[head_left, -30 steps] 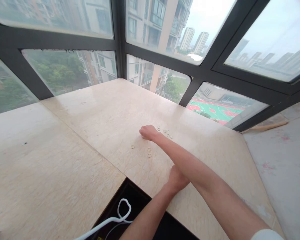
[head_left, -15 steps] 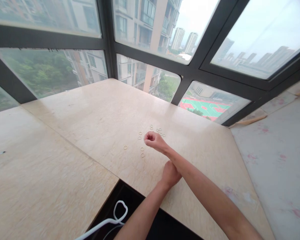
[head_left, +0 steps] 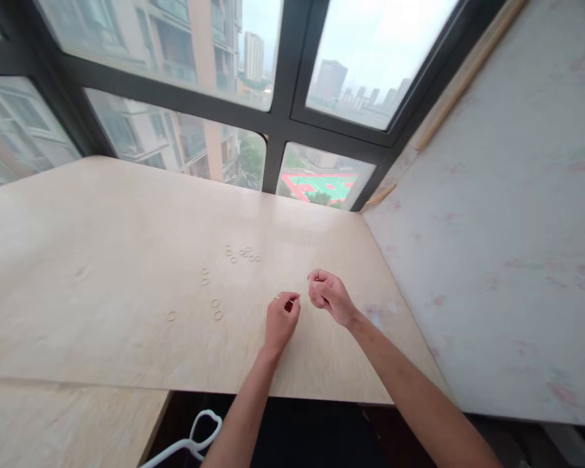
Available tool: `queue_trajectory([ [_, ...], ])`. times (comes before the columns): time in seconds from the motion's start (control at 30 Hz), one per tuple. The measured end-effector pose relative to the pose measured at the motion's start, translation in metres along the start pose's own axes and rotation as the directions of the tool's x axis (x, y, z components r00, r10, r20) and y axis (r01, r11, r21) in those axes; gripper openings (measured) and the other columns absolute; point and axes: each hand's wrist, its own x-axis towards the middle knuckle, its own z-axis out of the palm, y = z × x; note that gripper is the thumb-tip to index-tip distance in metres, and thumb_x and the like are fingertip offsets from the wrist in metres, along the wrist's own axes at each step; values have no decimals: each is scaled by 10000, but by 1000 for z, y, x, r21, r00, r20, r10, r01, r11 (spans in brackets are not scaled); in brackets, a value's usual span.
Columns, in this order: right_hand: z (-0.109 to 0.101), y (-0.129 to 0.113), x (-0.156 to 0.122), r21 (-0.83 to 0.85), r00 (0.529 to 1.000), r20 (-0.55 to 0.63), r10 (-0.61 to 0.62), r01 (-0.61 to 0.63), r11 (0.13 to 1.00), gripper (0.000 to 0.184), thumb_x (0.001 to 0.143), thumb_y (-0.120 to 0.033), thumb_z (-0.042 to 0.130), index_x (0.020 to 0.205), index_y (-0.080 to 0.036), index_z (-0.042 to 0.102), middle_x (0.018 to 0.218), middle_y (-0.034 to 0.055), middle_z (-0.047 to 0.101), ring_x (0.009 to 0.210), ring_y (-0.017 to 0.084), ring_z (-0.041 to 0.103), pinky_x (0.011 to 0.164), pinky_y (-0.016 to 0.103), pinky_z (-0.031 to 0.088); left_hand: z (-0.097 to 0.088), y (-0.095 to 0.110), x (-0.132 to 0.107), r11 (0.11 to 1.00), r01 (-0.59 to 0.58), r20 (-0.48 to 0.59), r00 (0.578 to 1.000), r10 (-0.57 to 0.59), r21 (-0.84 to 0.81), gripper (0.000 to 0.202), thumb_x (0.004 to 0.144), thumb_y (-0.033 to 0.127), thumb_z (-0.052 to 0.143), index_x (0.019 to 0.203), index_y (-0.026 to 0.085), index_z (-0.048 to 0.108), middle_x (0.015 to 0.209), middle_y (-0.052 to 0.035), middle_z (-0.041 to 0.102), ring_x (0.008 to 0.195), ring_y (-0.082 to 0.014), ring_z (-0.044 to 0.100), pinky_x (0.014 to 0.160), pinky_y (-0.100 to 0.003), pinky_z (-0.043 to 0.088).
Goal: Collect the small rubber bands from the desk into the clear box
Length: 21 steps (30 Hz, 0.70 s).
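Observation:
My left hand (head_left: 281, 320) is over the near middle of the table, thumb and fingers pinched together. Small pale bits show at its fingers, too small to name. Close by on the right, slightly farther from me, my right hand (head_left: 330, 296) is closed with curled fingers; whatever it may hold is hidden. A small gap separates the hands. Left of them, several thin, pale rings lie flat on the table: a loose cluster (head_left: 242, 253) at the back, a pair with one ring (head_left: 205, 282) nearer, another pair with a ring (head_left: 218, 316) below, and a single ring (head_left: 171, 316) farthest left.
The pale, marbled tabletop (head_left: 102, 260) reaches to dark-framed windows (head_left: 273, 159) at the back. A flower-patterned wall (head_left: 487, 260) bounds it on the right. Below the near edge, a white cable (head_left: 195, 443) loops in a dark gap.
My view has swung right, so the rings appear farther left. My right hand has come away from the rings toward the right. My left hand is no longer under the right forearm and is beside the right hand.

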Motion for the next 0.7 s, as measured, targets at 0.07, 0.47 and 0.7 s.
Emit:
queue_trajectory([
  [0.07,-28,1,-23,-142,986,-164,10,-34,989,189,735,-361,609,759,-207,500,433,-120,359,387,46,220,406,187,155,-1,-1,1,1000,7,12,1000,-7,-16,180,809,198,506,859,166,675,852,-58,708,734,-158,639,701,-284,493],
  [0.47,-149,9,-117,-524,652,-728,-212,-330,785,266,731,-445,600,748,-179,590,458,-92,374,411,76,260,412,219,177,-3,5,4,999,13,35,999,-15,47,199,813,283,514,852,179,678,844,-64,722,692,-180,653,685,-322,538],
  [0.7,-163,30,-111,-638,676,-685,-273,-375,672,283,721,-410,578,828,-167,674,424,-107,300,423,106,289,458,236,229,-3,6,5,998,14,21,1000,-15,69,214,809,311,519,850,178,681,838,-63,719,680,-179,649,677,-317,537],
])
